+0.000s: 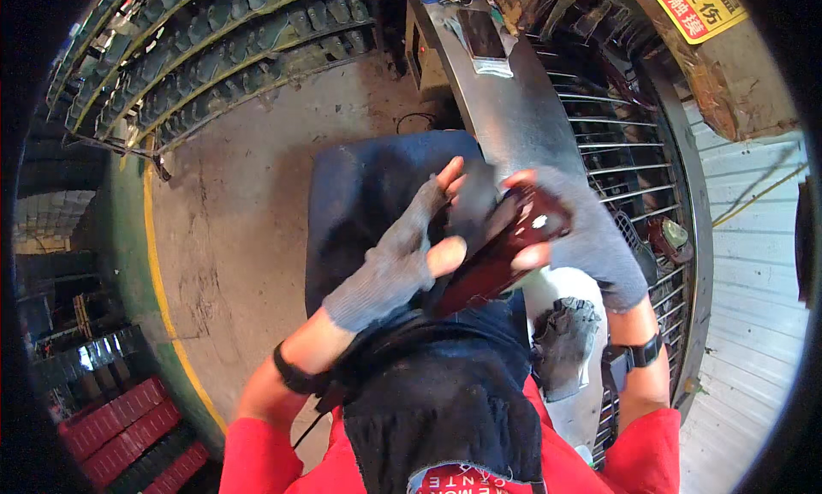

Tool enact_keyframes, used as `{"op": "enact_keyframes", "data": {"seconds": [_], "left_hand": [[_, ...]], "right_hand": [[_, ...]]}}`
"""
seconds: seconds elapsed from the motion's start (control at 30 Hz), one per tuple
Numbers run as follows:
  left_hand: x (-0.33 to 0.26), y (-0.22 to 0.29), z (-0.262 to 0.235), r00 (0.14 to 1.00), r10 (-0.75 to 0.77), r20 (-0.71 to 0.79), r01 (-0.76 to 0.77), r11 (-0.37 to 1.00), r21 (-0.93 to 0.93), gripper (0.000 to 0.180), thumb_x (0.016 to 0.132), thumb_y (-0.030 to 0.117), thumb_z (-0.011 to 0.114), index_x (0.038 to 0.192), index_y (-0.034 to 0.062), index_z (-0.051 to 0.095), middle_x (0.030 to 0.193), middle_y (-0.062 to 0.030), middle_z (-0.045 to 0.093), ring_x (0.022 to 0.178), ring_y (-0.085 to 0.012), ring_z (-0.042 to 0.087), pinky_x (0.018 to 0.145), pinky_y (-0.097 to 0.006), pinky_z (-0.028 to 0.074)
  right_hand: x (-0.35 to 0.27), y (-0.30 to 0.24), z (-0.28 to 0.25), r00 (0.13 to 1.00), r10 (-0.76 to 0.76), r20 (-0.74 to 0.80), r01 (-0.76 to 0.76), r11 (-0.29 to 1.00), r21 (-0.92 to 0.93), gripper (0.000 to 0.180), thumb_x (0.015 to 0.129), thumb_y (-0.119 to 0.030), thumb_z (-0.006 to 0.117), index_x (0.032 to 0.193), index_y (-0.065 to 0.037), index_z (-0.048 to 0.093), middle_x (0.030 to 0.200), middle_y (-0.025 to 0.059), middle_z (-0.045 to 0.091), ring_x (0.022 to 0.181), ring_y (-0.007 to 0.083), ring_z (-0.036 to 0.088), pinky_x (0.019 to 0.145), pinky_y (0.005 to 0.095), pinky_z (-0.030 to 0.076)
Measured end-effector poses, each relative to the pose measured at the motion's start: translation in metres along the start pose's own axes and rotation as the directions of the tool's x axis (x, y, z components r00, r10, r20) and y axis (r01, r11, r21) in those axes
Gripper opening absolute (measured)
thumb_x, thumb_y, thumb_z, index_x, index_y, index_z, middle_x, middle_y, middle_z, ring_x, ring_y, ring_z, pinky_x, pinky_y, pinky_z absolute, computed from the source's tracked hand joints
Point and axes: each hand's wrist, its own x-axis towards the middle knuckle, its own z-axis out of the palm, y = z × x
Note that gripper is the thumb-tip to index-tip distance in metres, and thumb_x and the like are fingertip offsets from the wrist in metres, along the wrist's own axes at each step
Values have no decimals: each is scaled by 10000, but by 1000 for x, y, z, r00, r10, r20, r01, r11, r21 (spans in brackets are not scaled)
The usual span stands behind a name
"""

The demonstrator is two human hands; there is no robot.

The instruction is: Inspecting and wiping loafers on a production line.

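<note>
My right hand (591, 229), in a grey glove with bare fingertips, grips a glossy dark red shoe (505, 254) above my lap. Its fingers wrap the shiny end, and the darker end points down to the left. My left hand (402, 246), gloved the same way, is closed around a dark grey piece (473, 205) beside the shoe. Motion smears this piece, so its kind is unclear. Whether it touches the shoe is hard to make out.
To my right runs a metal ledge (527, 109) with a crumpled grey cloth (565, 340) near me. Beyond it, a barred rack (625, 143) holds another shoe (672, 239). Shelves of dark shoe forms (248, 57) stand far left. A warning sign (698, 10) hangs upper right.
</note>
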Motion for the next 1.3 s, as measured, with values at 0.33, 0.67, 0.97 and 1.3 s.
{"op": "enact_keyframes", "data": {"seconds": [0.33, 0.67, 0.97, 1.3], "left_hand": [[-4, -44, -1, 924, 157, -348, -71, 966, 249, 695, 1042, 609, 514, 1389, 8, 556, 1294, -90, 608, 1220, -194, 565, 1106, -365, 424], [-19, -38, -1, 915, 191, -356, -116, 969, 220, 784, 918, 667, 599, 1361, 22, 555, 1244, -81, 605, 1182, -205, 586, 1077, -373, 442], [-45, 2, -1, 979, 172, -109, -119, 918, 379, 899, 878, 754, 601, 1357, 3, 480, 1201, -139, 521, 1120, -297, 563, 1017, -407, 438], [-46, 17, 21, 972, 48, -232, -34, 997, 64, 382, 1117, 258, 487, 860, 12, 627, 866, -67, 611, 830, -167, 583, 818, -329, 470]], "right_hand": [[32, 3, 32, 982, -155, 104, 187, 809, -557, 799, 640, -426, 994, 1258, -40, 667, 1099, 136, 733, 1066, 269, 729, 965, 375, 541], [31, -5, 59, 941, -329, 82, 302, 702, -645, 743, 632, -471, 968, 1170, -56, 667, 1016, 176, 739, 950, 366, 758, 845, 408, 582], [-1, -22, 73, 920, -331, 211, 376, 587, -717, 863, 667, -534, 937, 1284, -39, 593, 1111, 201, 670, 999, 413, 706, 839, 466, 575], [-29, -37, 73, 943, 118, 313, 176, 621, -764, 974, 685, -601, 906, 1325, 19, 511, 1173, 245, 639, 975, 436, 716, 811, 478, 587]]}}
